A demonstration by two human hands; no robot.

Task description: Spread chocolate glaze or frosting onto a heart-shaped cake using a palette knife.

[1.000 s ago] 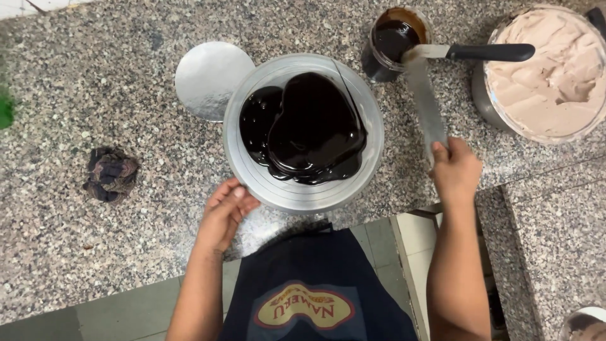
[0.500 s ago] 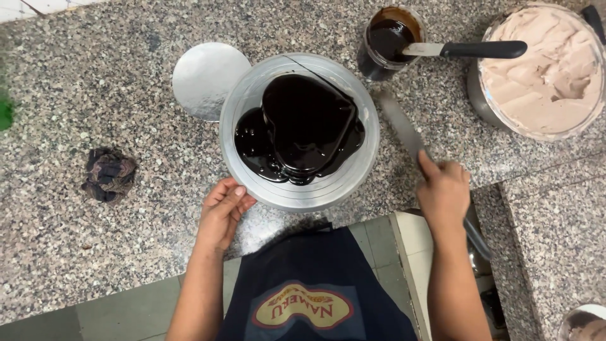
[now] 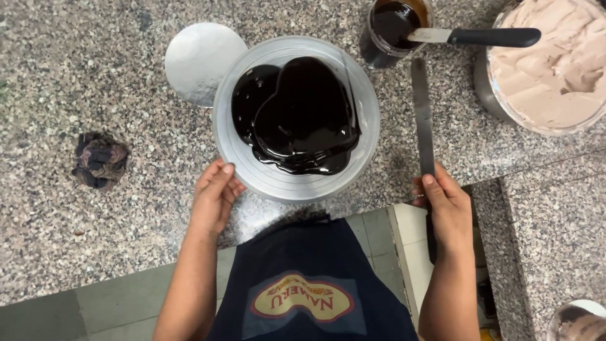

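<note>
1. My left hand rests at the lower left rim of the round grey turntable in the upper middle of the frame. Its fingers lie flat and loose against the edge, gripping nothing.

2. On the turntable sits a heart-shaped cake coated in glossy dark chocolate glaze. The glaze has run off the cake and pooled on the turntable, mostly at the cake's left and lower sides.

3. My right hand sits at the lower right of the frame, closed around the handle of a long palette knife. The flat blade points up the frame, to the right of the turntable and apart from it; I cannot tell whether it lies on the counter or hovers just above.

4. A round silver cake board lies on the speckled granite counter, upper left of the turntable — its edge tucks under or against the turntable's rim.

5. At the top, right of centre, stands a jar of dark chocolate sauce, with a black-handled spatula laid across its mouth.

6. In the upper right corner is a large bowl of pale brown cream.

7. A crumpled dark cloth lies at the left — well apart from my hands.

8. My dark blue apron fills the bottom centre.
</note>
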